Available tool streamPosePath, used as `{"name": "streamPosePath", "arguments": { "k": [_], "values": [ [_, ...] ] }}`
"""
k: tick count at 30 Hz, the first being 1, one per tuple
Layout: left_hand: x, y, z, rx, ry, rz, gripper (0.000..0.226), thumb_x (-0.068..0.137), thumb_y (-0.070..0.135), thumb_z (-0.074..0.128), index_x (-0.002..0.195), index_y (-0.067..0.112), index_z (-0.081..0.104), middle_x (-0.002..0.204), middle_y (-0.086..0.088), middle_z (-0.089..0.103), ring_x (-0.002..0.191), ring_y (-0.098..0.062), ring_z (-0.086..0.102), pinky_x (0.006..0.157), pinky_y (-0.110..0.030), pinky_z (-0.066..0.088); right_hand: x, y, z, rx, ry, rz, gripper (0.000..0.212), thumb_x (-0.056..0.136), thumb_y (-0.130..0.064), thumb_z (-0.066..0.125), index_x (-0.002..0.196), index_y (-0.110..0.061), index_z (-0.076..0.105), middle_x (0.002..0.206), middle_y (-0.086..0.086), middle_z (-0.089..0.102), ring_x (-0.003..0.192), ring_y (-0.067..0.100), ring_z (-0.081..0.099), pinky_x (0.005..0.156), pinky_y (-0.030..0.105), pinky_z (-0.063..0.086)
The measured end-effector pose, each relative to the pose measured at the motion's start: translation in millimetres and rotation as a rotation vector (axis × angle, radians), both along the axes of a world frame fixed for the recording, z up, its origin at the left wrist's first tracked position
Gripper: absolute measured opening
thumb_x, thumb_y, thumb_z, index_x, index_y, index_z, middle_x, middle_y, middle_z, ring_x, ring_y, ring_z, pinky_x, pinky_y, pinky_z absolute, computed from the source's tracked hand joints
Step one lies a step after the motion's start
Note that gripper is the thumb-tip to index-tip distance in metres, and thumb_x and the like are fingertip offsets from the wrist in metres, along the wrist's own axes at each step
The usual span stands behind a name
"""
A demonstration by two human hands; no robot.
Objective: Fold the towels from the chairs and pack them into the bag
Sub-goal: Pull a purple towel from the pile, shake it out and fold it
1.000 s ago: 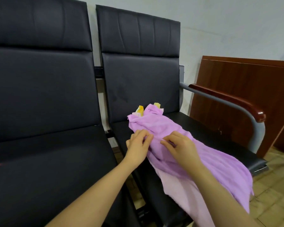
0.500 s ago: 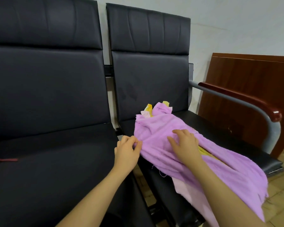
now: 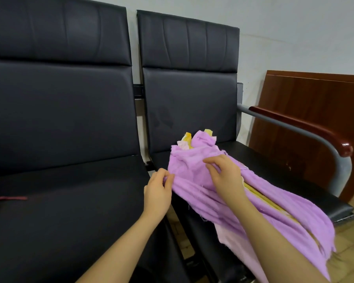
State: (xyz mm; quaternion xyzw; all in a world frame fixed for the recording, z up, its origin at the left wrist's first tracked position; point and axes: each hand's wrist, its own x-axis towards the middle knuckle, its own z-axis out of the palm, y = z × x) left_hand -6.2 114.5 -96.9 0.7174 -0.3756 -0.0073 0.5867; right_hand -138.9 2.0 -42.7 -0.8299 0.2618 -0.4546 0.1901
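Observation:
A purple towel (image 3: 194, 166) lies crumpled along the seat of the right black chair (image 3: 260, 160) and hangs off its front edge. Under it show a yellow towel (image 3: 260, 194) and a pale pink towel (image 3: 229, 237). My left hand (image 3: 157, 193) pinches the purple towel's left edge over the gap between the two chairs. My right hand (image 3: 225, 176) rests on top of the purple towel with its fingers loosely bent; whether it grips the cloth is unclear. No bag is in view.
The left black chair (image 3: 65, 201) has a thin red strap (image 3: 8, 198) on its seat. A grey armrest with a dark wooden top (image 3: 307, 127) bounds the right chair. A brown wooden panel (image 3: 315, 111) leans against the wall behind. Tiled floor (image 3: 352, 242) lies at the lower right.
My left hand has drawn the purple towel's edge leftward toward the gap between the chairs. My right hand has slid up the towel toward the backrest. The camera has moved closer.

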Motion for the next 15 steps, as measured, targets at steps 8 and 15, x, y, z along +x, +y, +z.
{"name": "streamPosePath", "arguments": {
  "k": [8,15],
  "values": [
    [32.0,68.0,44.7,-0.086,0.009,0.107,0.015,0.097,0.020,0.051,0.083,0.013,0.052,0.081,-0.002,0.054,0.071,-0.008,0.049,0.061,-0.014,0.037,30.6,64.5,35.4,0.306,-0.245,0.262,0.025,0.089,0.001,0.060,0.088,-0.023,0.070,0.084,-0.017,0.065,0.080,-0.010,0.060,0.074,0.004,0.042],
    [55.9,144.4,58.1,-0.131,0.170,0.198,0.015,0.099,0.023,0.047,0.091,0.011,0.053,0.088,-0.007,0.061,0.080,-0.013,0.058,0.069,-0.023,0.046,62.8,114.0,36.5,0.364,-0.135,0.438,0.036,0.087,0.000,0.059,0.113,-0.025,0.065,0.108,-0.014,0.064,0.101,-0.004,0.057,0.085,0.006,0.043]
  ]
}}
